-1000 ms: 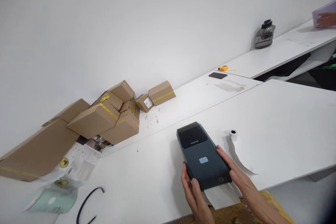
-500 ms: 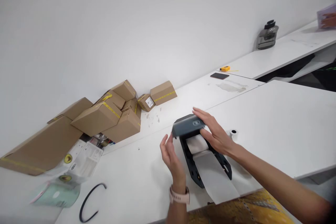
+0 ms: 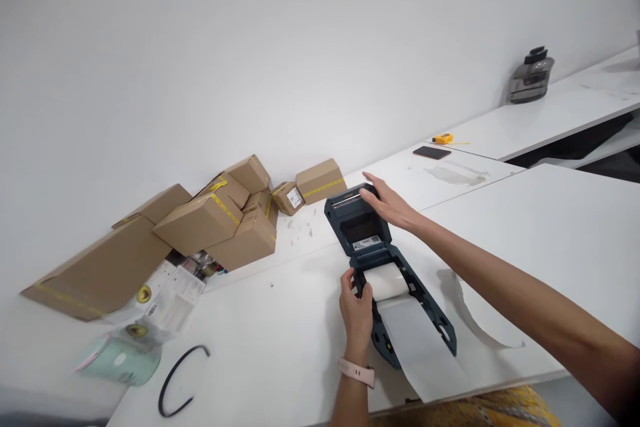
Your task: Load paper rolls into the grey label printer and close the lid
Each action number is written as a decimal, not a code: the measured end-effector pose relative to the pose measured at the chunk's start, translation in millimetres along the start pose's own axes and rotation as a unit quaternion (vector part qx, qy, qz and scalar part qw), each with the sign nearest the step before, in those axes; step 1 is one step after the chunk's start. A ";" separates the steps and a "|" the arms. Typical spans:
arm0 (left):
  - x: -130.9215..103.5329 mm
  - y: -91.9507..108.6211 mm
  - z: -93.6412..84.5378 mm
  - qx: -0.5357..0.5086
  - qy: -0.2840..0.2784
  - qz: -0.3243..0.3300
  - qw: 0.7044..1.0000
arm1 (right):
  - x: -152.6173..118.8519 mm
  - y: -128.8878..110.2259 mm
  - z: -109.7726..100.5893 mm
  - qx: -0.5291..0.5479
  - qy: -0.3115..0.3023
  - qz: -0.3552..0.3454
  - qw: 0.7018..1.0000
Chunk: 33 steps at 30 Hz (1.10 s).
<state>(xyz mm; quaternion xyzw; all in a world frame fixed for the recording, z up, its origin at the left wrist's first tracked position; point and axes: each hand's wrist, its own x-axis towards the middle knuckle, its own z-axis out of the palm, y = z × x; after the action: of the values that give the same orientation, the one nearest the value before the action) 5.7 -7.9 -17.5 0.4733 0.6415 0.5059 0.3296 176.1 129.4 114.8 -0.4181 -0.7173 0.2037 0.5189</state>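
Observation:
A dark blue-grey label printer (image 3: 431, 300) lies on the white table with its lid (image 3: 356, 220) swung back, away from me. Inside sits a paper roll (image 3: 386, 280), and a wide white strip of paper (image 3: 425, 347) runs from it toward the table's front edge. My left hand (image 3: 356, 307) has its thumb and fingers closed on the left side of the printer, beside the roll. At the lid's upper right edge, my right hand (image 3: 393, 203) grips the lid with its thumb on the inner face.
Cardboard boxes (image 3: 200, 220) are piled along the wall at left. Nearby lie clear packaging (image 3: 170, 300), a mint-green pouch (image 3: 123, 357) and a black curved band (image 3: 173, 380). Curled paper (image 3: 475, 317) lies right of the printer. Farther back are a phone (image 3: 432, 153), tape measure (image 3: 443, 139) and jug (image 3: 531, 77).
The printer's lid has swung up and back, showing its inner side. My right hand has moved back with it. My left hand has gone from beside the lid to the printer's left side.

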 end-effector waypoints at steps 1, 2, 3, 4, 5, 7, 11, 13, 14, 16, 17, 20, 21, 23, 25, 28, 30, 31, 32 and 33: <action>-1.1 -0.3 -1.7 0.002 -0.012 -0.001 1.000 | -11.3 -2.2 -4.4 -0.012 0.030 -0.025 0.999; -1.7 -0.6 -3.3 0.005 -0.025 0.000 1.000 | -24.2 -4.0 -8.3 -0.024 0.063 -0.055 0.996; -1.8 -0.6 -4.8 0.010 -0.036 0.002 0.999 | -38.0 -4.9 -11.1 -0.037 0.085 -0.085 0.992; -1.3 -0.2 -6.0 0.018 -0.044 0.005 0.999 | -51.6 -4.5 -12.5 -0.049 0.073 -0.105 0.991; -0.3 0.5 -7.1 0.026 -0.049 0.009 0.998 | -64.2 -2.6 -12.2 -0.065 0.021 -0.117 0.991; 2.5 3.1 -8.8 0.039 -0.051 0.013 0.998 | -83.4 5.2 -6.2 -0.108 -0.160 -0.109 0.975; 6.6 10.0 -12.2 0.064 -0.070 0.023 0.995 | -95.0 26.7 19.7 -0.181 -0.367 -0.085 0.908; 6.2 13.3 -13.2 0.088 -0.077 0.028 0.993 | -91.7 34.2 32.9 -0.197 -0.403 -0.075 0.891; 5.6 14.7 -13.4 0.101 -0.076 0.031 0.991 | -89.3 36.4 38.4 -0.204 -0.422 -0.070 0.881; 4.6 16.9 -13.4 0.126 -0.071 0.037 0.989 | -84.7 37.8 46.6 -0.214 -0.450 -0.060 0.865; 4.3 17.6 -13.4 0.132 -0.067 0.038 0.988 | -82.6 37.2 49.1 -0.216 -0.460 -0.057 0.860; 4.8 17.1 -13.8 0.111 -0.062 0.027 0.991 | -77.0 31.9 48.7 -0.205 -0.483 -0.053 0.850; 5.2 16.2 -14.2 0.098 -0.062 0.019 0.993 | -74.8 29.4 45.3 -0.194 -0.492 -0.054 0.847; 5.9 14.2 -14.7 0.083 -0.061 0.005 0.995 | -69.8 24.4 31.9 -0.163 -0.509 -0.058 0.843; 6.0 12.5 -15.0 0.084 -0.066 0.001 0.994 | -64.6 20.8 9.6 -0.095 -0.519 -0.064 0.847; 4.8 12.0 -14.9 0.070 -0.069 0.011 0.995 | -59.2 21.0 -35.4 0.037 -0.490 -0.061 0.869; 4.0 12.4 -14.5 0.052 -0.067 0.009 0.996 | -58.1 25.8 -64.5 0.073 -0.448 -0.050 0.889; 3.8 12.6 -14.3 0.046 -0.067 0.005 0.997 | -58.2 29.5 -76.5 0.070 -0.429 -0.044 0.900; 3.7 12.6 -14.1 0.044 -0.068 0.003 0.997 | -58.5 33.9 -86.3 0.053 -0.389 -0.037 0.919; 3.9 12.5 -13.8 0.043 -0.070 0.002 0.997 | -59.1 38.8 -94.1 0.022 -0.338 -0.029 0.940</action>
<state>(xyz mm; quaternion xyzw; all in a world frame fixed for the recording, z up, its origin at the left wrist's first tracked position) -4.6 -8.4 -1.6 0.5225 0.6371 0.4438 0.3523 283.9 90.2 88.3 -0.2921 -0.8575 0.3336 0.2608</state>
